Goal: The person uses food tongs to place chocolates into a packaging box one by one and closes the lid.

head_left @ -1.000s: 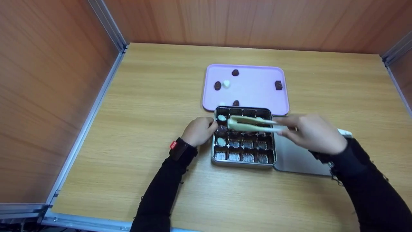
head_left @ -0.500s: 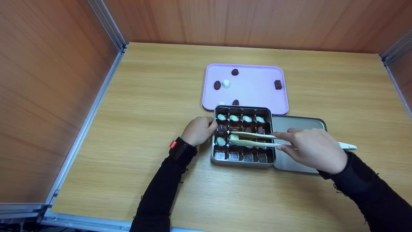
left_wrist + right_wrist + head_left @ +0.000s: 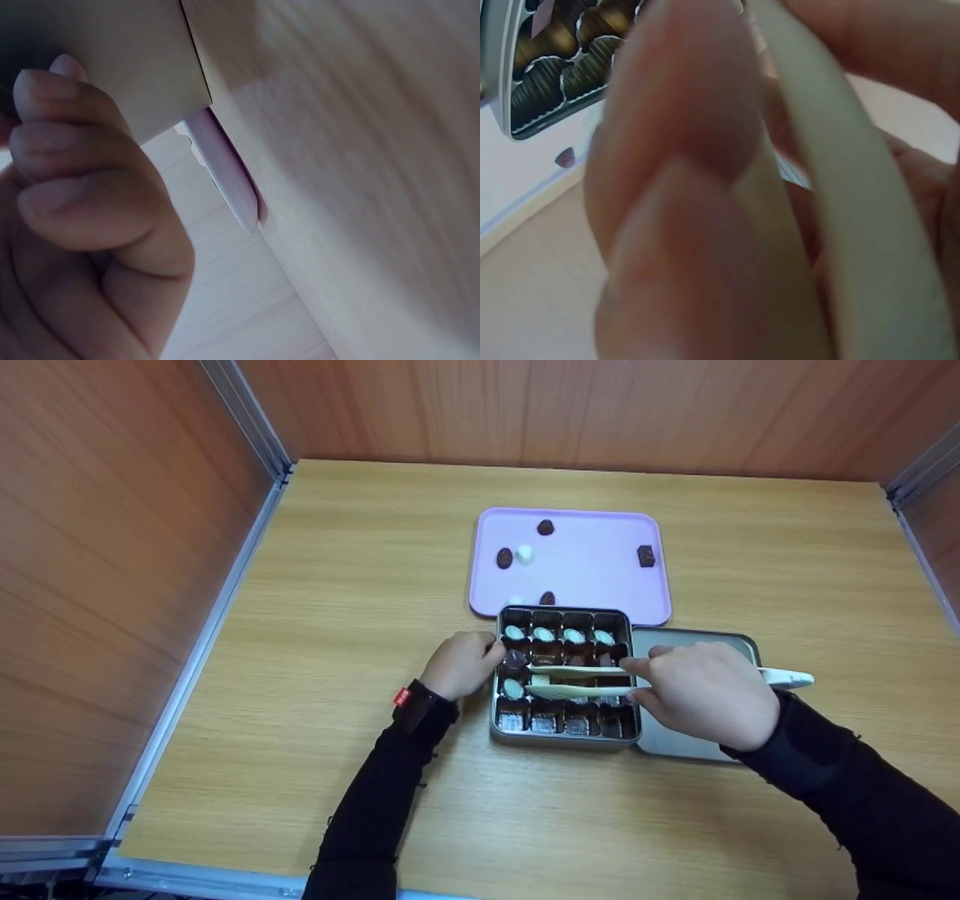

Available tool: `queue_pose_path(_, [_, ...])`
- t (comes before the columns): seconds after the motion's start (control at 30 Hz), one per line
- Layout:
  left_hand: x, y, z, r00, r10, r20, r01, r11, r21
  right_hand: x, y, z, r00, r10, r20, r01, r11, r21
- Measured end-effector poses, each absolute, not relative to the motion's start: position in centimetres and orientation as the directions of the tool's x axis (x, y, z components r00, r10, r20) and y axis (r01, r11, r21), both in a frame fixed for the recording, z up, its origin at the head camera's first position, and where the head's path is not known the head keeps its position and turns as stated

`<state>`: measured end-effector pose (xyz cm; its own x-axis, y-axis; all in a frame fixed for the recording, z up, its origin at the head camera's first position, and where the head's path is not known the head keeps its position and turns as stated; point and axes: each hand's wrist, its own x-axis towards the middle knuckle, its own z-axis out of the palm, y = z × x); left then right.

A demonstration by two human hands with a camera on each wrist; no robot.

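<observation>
A metal tin (image 3: 564,741) with a dark divided insert stands in the middle of the table. My left hand (image 3: 463,666) grips its left edge, thumb at the rim; in the left wrist view the fingers (image 3: 82,202) are curled beside the tin's wall (image 3: 142,60). My right hand (image 3: 705,694) holds pale tongs (image 3: 581,691), their arms reaching left over the tin's third row. Between the tips is a pale chocolate (image 3: 540,680), beside a pale green chocolate (image 3: 513,688). Pale green chocolates (image 3: 574,636) line the back row, with dark chocolates (image 3: 514,660) in the row before it.
Behind the tin lies a pink tray (image 3: 592,562) bearing several dark chocolates (image 3: 546,527) and a white chocolate (image 3: 524,555). A flat metal lid (image 3: 686,742) lies right of the tin, partly under the right hand. Wooden panels (image 3: 525,412) stand at the back and sides.
The tongs came forward from the second row to the third row, then shifted slightly left with the right hand. The left hand stayed at the tin's edge.
</observation>
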<state>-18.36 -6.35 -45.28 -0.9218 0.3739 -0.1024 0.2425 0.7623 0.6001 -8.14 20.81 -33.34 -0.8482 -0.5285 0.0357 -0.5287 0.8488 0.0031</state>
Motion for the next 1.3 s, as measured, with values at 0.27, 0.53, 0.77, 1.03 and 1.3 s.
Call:
queue_pose_path(0.27, [-18.3, -6.5, -45.2, -0.918, 0.387, -0.081, 0.265, 0.754, 0.601, -8.6, 20.8, -32.8, -0.834, -0.551, 0.022, -0.55, 0.834, 0.036])
queue_pose_path(0.53, [-18.4, -6.4, -45.3, -0.917, 0.391, -0.079, 0.269, 0.753, 0.601, -9.2, 21.0, -32.3, -0.844, -0.533, -0.049, -0.533, 0.846, -0.02])
queue_pose_path(0.77, [-18.4, -6.4, -45.3, -0.919, 0.387, -0.079, 0.267, 0.757, 0.596, -12.3, 22.4, -31.2, -0.861, -0.479, -0.171, -0.433, 0.867, -0.248])
queue_pose_path(1.03, [-18.4, -6.4, -45.3, -0.918, 0.385, -0.097, 0.261, 0.768, 0.584, -18.3, 22.1, -33.9, -0.956, -0.29, -0.038, -0.27, 0.926, -0.264])
queue_pose_path(1.3, [-18.3, -6.2, -45.1, -0.915, 0.394, -0.083, 0.274, 0.76, 0.59, -23.3, 20.5, -37.2, -0.969, -0.202, -0.141, -0.164, 0.956, -0.245])
